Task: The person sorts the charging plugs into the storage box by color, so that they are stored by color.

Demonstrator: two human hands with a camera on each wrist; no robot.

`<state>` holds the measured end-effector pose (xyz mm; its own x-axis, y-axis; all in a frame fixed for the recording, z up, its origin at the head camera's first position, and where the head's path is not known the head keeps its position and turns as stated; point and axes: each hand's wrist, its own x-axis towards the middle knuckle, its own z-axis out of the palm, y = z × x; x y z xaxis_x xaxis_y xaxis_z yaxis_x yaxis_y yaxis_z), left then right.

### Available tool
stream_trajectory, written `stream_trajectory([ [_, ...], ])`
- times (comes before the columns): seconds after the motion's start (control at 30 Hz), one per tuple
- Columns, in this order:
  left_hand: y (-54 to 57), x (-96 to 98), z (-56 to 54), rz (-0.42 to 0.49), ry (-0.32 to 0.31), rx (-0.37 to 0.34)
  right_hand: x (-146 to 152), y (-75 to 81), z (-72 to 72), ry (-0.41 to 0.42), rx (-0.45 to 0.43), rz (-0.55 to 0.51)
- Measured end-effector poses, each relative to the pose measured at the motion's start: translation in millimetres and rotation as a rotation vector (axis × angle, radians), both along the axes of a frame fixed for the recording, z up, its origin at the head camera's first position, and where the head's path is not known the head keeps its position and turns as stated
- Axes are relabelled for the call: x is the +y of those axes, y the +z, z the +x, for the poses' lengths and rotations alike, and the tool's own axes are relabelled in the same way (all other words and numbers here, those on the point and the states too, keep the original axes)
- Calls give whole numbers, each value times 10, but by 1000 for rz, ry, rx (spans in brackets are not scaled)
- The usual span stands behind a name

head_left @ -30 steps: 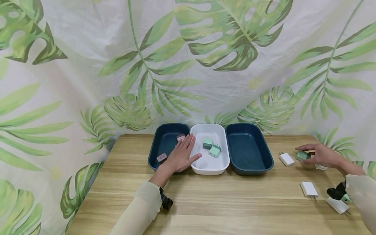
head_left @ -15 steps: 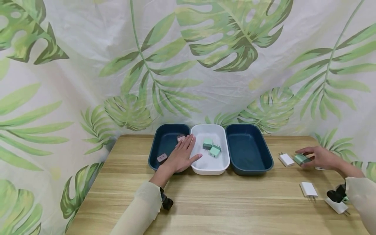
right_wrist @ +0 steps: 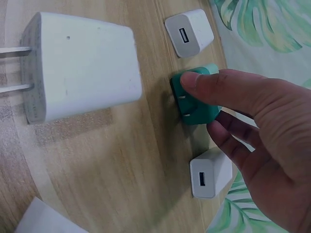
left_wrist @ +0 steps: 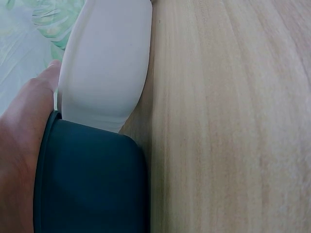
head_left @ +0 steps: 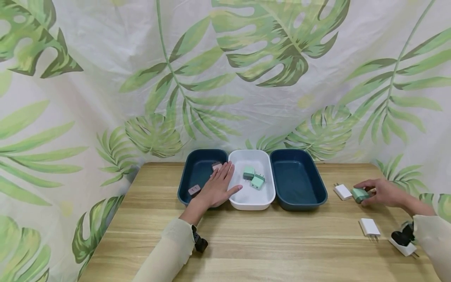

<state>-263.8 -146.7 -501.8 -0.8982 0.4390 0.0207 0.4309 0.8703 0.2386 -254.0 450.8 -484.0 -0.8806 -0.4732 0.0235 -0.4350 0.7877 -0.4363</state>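
My right hand (head_left: 385, 192) pinches a green plug charger (head_left: 359, 195) between thumb and fingers at the table's right. In the right wrist view two metal prongs stick out of this green charger, below the thumb. Close beside it on the left lies a white charger (head_left: 342, 192). Another white charger (right_wrist: 210, 174) sits near the fingers in the right wrist view. With fingers straight, my left hand (head_left: 216, 188) rests across the left dark blue tray (head_left: 182, 184) and the near rim of the white tray (head_left: 251, 206). Part of the blue tray is hidden under it.
Two pink chargers (head_left: 194, 190) lie in the left tray, two green chargers (head_left: 257, 181) in the white one. A second dark blue tray (head_left: 297, 178) stands to their right. Nearer me are a white charger (head_left: 369, 227) and another (head_left: 401, 246) partly behind the right wrist camera.
The right hand has taken hold of the green charger and shifted it slightly left, towards the white charger beside it. The left hand has stayed in place.
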Motion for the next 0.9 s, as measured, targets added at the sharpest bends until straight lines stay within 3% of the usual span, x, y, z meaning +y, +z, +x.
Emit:
stream_trajectory([
  [0.2,10,3,0,-1,0,0,-9,-39,8,10,32,12],
  [0.5,6,1,-5,-1,-4,1,-32,-47,39,-22,13,-40],
  [0.9,15,7,3,1,2,-4,-85,114,44,-88,-16,-76],
])
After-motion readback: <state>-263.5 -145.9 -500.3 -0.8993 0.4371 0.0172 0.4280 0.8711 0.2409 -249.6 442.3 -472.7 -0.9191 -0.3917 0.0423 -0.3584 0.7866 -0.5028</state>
